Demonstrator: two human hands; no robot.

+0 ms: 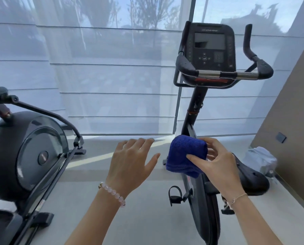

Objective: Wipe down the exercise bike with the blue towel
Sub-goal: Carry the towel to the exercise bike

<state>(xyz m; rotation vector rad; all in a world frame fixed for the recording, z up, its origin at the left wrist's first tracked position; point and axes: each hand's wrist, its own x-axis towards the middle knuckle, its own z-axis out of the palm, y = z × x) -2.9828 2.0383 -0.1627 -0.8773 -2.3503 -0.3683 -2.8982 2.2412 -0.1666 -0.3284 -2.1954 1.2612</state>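
Pinching the folded blue towel (184,154) between thumb and fingers of my right hand (218,167), I hold it in front of the exercise bike (209,50). My left hand (130,161) hovers beside it, grip spread and empty. The towel looks soft and light, best bunched in the palm. It hides part of the bike.

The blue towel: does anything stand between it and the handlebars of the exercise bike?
Nothing visible does. The right hand grips the folded blue towel low, before the post of the exercise bike; the handlebars are above, with open air between. The open left hand is left of that path.
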